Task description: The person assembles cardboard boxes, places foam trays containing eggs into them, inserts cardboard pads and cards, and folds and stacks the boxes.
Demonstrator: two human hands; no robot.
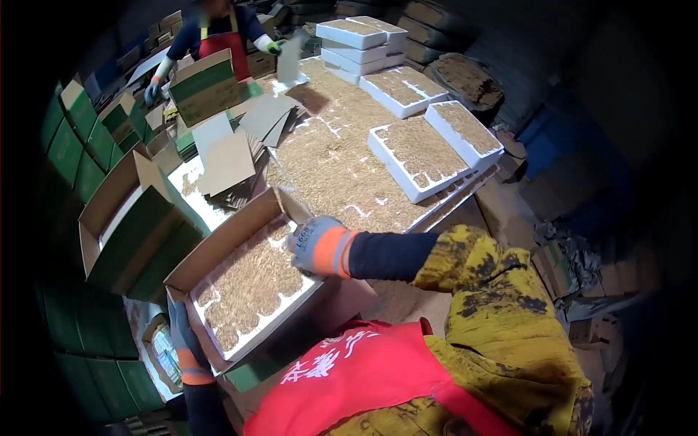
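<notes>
A cardboard box [222, 243] stands open in front of me, tilted, with a white foam tray [275, 317] inside its walls. Tan, grainy material [251, 287] fills the tray, with white patches along the edges. My left hand [186, 336], in a grey glove with an orange cuff, holds the box's near left side; its fingertips are partly hidden. At the tray's far right corner, my gloved right hand [309, 243] has its fingers curled over the edge. Loose cardboard sheets [229, 160] lie just beyond the box.
More filled foam trays [418, 152] sit on the table's right side, some stacked at the back. Tan material covers much of the tabletop [334, 156]. Green cartons [69, 156] line the left, beside an open carton [134, 218]. Across the table a person [218, 36] holds a flat sheet.
</notes>
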